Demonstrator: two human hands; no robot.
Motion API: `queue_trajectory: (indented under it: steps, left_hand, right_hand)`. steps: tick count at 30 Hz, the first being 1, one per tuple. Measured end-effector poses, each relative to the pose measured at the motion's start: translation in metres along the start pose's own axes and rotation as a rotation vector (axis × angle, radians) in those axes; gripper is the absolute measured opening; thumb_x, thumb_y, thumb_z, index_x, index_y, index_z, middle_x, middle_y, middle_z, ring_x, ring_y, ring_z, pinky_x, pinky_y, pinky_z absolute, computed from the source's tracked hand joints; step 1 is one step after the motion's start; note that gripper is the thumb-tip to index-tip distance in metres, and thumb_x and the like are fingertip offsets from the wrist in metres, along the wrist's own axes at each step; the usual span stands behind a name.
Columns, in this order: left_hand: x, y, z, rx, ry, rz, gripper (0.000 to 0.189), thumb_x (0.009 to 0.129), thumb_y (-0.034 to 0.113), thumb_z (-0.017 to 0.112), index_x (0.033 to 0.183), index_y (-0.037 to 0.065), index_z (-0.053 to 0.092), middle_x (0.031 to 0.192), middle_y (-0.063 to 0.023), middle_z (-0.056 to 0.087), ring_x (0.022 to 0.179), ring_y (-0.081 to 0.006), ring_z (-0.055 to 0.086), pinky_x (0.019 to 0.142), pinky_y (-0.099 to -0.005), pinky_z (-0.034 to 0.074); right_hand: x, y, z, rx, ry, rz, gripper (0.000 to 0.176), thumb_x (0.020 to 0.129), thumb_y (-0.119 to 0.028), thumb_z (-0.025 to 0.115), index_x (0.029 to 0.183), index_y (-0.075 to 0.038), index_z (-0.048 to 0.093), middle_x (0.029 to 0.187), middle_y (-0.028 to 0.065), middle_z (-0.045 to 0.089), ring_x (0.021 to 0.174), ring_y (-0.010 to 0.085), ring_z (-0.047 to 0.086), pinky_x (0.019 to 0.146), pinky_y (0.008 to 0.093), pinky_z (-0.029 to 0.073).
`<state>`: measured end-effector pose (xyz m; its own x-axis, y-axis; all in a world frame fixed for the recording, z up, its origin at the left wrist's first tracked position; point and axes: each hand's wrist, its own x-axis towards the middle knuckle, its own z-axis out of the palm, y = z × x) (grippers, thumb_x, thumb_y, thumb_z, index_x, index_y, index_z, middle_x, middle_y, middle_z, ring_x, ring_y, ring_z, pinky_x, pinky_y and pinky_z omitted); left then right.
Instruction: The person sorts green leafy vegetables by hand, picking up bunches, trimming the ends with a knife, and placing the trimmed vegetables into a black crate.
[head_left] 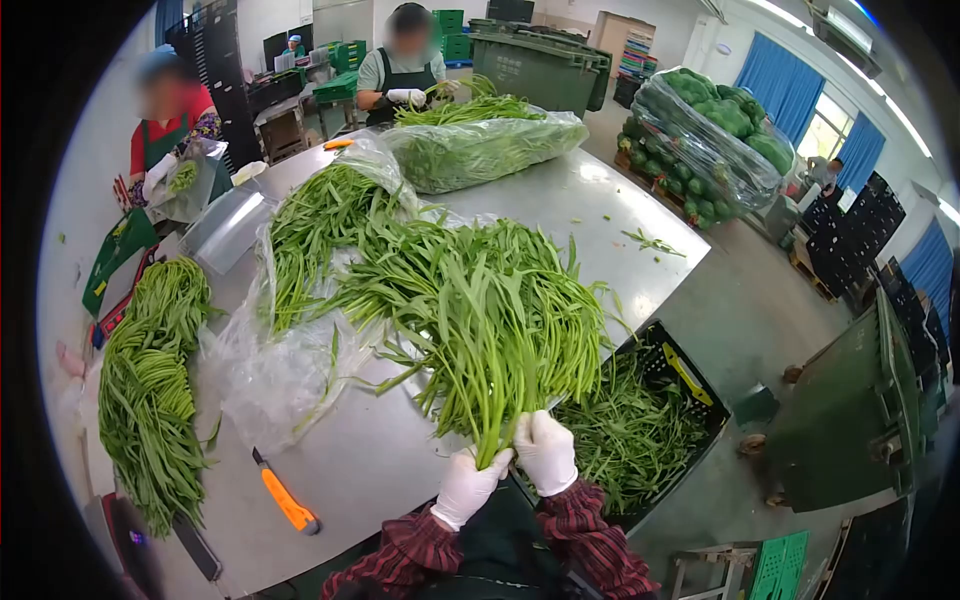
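Gripping leafy greens [490, 350] by the stems at lower centre of frame — in gloved left hand [470, 487] and right hand [546, 453], with fingers curled tight around them. Fanned over metal table [370, 480] toward frame centre. Noting orange cutter [287, 498] at lower left.

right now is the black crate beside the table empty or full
Not empty: green leaves lie spread inside the crate; how deep, I cannot tell.
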<state>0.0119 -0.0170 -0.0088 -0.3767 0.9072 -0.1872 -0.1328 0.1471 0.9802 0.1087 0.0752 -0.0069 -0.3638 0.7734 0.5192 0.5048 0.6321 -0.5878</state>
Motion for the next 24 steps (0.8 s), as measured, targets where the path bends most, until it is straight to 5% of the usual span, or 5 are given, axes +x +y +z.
queue_trajectory:
  steps: [3,4,9,16,24]
  left_hand:
    - [-0.004,0.027,-0.007,-0.173,0.005,-0.034,0.013,0.089,0.015,0.056,0.087,0.003,0.059,0.059,0.0018,0.051,0.046,-0.0036,0.040,0.043,-0.0188,0.030]
    - [-0.007,0.041,-0.013,-0.261,0.034,0.014,0.013,0.089,0.014,0.054,0.088,0.002,0.059,0.058,0.0020,0.049,0.045,-0.0038,0.038,0.043,-0.0192,0.029]
    - [0.004,0.074,-0.053,-0.695,0.181,0.424,0.017,0.091,0.015,0.054,0.097,-0.001,0.056,0.051,0.0032,0.037,0.042,-0.0072,0.033,0.043,-0.0226,0.028]
    - [0.007,0.033,-0.062,-0.821,-0.006,0.140,0.012,0.091,0.014,0.052,0.095,0.004,0.057,0.048,0.0044,0.031,0.040,-0.0085,0.030,0.042,-0.0247,0.027]
    - [0.007,0.031,-0.061,-0.756,0.116,0.116,0.009,0.089,0.011,0.054,0.093,0.003,0.058,0.050,0.0033,0.036,0.040,-0.0091,0.034,0.042,-0.0252,0.030]
  right_hand:
    - [0.008,0.027,-0.002,-0.232,0.315,-0.139,0.022,0.085,-0.010,0.059,0.069,-0.003,0.046,0.055,0.0107,0.049,0.045,0.0242,0.053,0.043,0.0335,0.043]
    - [0.020,0.051,-0.023,0.220,0.284,0.690,0.029,0.089,-0.019,0.058,0.069,-0.001,0.047,0.054,0.0077,0.050,0.041,0.0178,0.053,0.041,0.0306,0.042]
    - [0.007,0.079,-0.038,0.172,0.046,0.628,0.038,0.092,-0.034,0.052,0.078,0.002,0.052,0.056,0.0114,0.054,0.041,0.0181,0.056,0.042,0.0304,0.043]
    - [-0.001,0.013,0.024,-0.316,-0.242,0.283,0.028,0.086,-0.025,0.060,0.071,-0.003,0.054,0.058,0.0157,0.058,0.048,0.0288,0.058,0.048,0.0366,0.046]
    - [0.014,0.023,-0.001,0.084,0.243,0.354,0.018,0.085,-0.013,0.060,0.075,-0.001,0.052,0.059,0.0108,0.053,0.049,0.0212,0.054,0.046,0.0311,0.042]
